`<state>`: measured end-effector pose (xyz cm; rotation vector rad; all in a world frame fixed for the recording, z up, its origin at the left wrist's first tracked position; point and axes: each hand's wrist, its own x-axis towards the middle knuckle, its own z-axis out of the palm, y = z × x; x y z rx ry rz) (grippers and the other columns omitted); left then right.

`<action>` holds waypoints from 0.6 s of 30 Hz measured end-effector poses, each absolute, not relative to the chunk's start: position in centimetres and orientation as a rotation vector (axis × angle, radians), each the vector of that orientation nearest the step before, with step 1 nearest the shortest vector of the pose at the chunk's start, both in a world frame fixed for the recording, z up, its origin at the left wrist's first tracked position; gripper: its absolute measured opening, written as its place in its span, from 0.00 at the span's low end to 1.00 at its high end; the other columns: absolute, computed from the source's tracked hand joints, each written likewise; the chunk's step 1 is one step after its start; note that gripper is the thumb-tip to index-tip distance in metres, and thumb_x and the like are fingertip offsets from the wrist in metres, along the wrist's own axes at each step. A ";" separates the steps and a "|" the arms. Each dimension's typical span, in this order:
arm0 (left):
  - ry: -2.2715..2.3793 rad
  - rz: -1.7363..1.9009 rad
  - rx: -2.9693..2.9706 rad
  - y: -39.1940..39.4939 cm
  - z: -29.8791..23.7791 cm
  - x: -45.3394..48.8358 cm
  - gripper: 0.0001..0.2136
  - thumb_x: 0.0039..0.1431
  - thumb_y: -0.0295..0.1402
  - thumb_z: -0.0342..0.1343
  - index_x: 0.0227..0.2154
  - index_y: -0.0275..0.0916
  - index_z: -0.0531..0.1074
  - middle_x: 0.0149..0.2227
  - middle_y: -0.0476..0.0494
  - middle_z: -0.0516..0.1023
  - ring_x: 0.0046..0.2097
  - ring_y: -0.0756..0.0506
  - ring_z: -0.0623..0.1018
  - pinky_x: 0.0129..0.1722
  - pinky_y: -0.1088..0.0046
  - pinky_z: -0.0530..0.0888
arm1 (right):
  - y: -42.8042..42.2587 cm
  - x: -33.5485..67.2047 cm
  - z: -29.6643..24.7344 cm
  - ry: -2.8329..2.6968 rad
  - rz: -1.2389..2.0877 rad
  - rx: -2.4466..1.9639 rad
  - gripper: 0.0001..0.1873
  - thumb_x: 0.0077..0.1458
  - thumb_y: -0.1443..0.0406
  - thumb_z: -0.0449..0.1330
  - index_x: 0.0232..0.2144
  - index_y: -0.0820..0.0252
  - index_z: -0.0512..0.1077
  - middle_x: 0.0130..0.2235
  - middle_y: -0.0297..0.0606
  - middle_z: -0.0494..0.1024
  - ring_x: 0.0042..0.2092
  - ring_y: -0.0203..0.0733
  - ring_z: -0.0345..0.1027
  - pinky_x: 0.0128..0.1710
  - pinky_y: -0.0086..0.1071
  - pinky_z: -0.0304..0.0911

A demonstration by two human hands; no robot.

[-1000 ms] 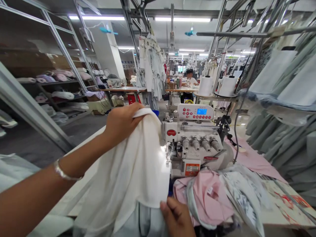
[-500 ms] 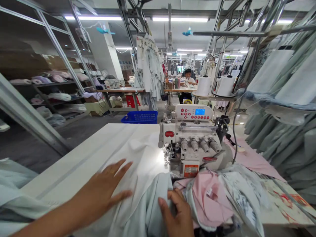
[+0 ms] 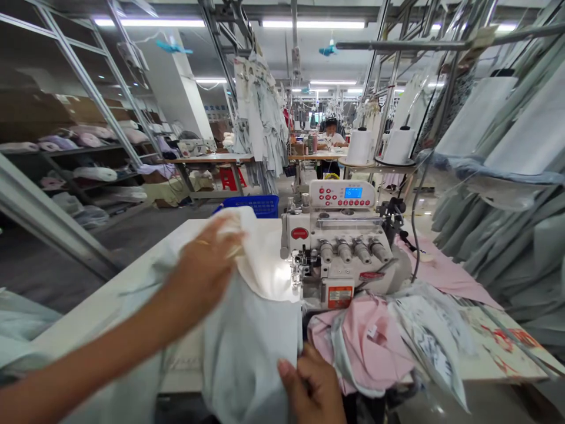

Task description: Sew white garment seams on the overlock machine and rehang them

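Note:
My left hand point(image 3: 207, 265), blurred by motion, grips a lifted fold of pale grey-green fabric point(image 3: 251, 347) above the table. Lower down, my right hand point(image 3: 315, 386) pinches the edge of the same fabric between thumb and fingers. The cloth hangs between both hands and over the table's front edge, and its far part lies beside the lit needle area of a white overlock sewing machine point(image 3: 348, 235). Whether the cloth is under the presser foot I cannot tell.
Pink fabric point(image 3: 375, 347) lies bunched right of my right hand, beside a clear plastic bag point(image 3: 435, 324). A blue basket point(image 3: 265, 205) stands behind the white table point(image 3: 101, 306). Thread cones point(image 3: 359, 147) rise behind the machine. Another person point(image 3: 332, 138) sits farther back.
My left hand, spread flat over the cloth before, has closed on the fabric and raised a fold of it. My right hand still holds the edge, slightly lower. The view has shifted slightly.

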<state>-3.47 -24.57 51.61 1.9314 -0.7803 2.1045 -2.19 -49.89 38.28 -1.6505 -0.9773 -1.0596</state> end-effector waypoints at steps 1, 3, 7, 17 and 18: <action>-0.957 2.151 1.942 -27.0 50.5 -3.5 0.15 0.68 0.28 0.45 0.53 0.38 0.69 0.65 0.35 0.59 0.66 0.36 0.62 0.61 0.51 0.66 | -49.7 -2.3 38.3 -0.997 -1.181 -1.635 0.25 0.68 0.55 0.54 0.21 0.62 0.64 0.35 0.37 0.70 0.36 0.38 0.65 0.35 0.28 0.58; -1.166 2.205 1.903 -30.9 48.2 -3.3 0.12 0.69 0.26 0.45 0.49 0.38 0.71 0.54 0.37 0.70 0.54 0.39 0.71 0.51 0.57 0.71 | -49.6 -2.7 38.5 -1.010 -1.337 -1.622 0.16 0.69 0.62 0.52 0.29 0.60 0.71 0.44 0.38 0.74 0.40 0.38 0.69 0.39 0.28 0.60; -1.216 2.175 1.967 -33.8 47.0 -3.0 0.11 0.69 0.24 0.43 0.38 0.34 0.72 0.37 0.42 0.73 0.38 0.42 0.71 0.38 0.61 0.69 | -49.7 -3.1 39.5 -1.023 -1.222 -1.650 0.13 0.65 0.64 0.55 0.28 0.60 0.69 0.34 0.34 0.72 0.35 0.35 0.67 0.33 0.27 0.56; -1.301 1.720 1.744 -33.1 48.2 -2.3 0.05 0.68 0.26 0.53 0.39 0.40 0.72 0.40 0.50 0.72 0.44 0.49 0.71 0.44 0.72 0.68 | -50.6 -0.6 37.6 -1.037 -0.883 -1.720 0.25 0.67 0.51 0.54 0.24 0.62 0.67 0.28 0.36 0.68 0.30 0.36 0.62 0.28 0.28 0.50; -1.295 1.831 1.741 -33.0 47.9 -2.2 0.05 0.68 0.26 0.53 0.41 0.40 0.73 0.41 0.49 0.72 0.45 0.48 0.70 0.46 0.70 0.67 | -50.7 -0.5 37.3 -1.042 -0.838 -1.690 0.25 0.67 0.50 0.54 0.26 0.62 0.70 0.30 0.37 0.70 0.30 0.37 0.63 0.27 0.28 0.52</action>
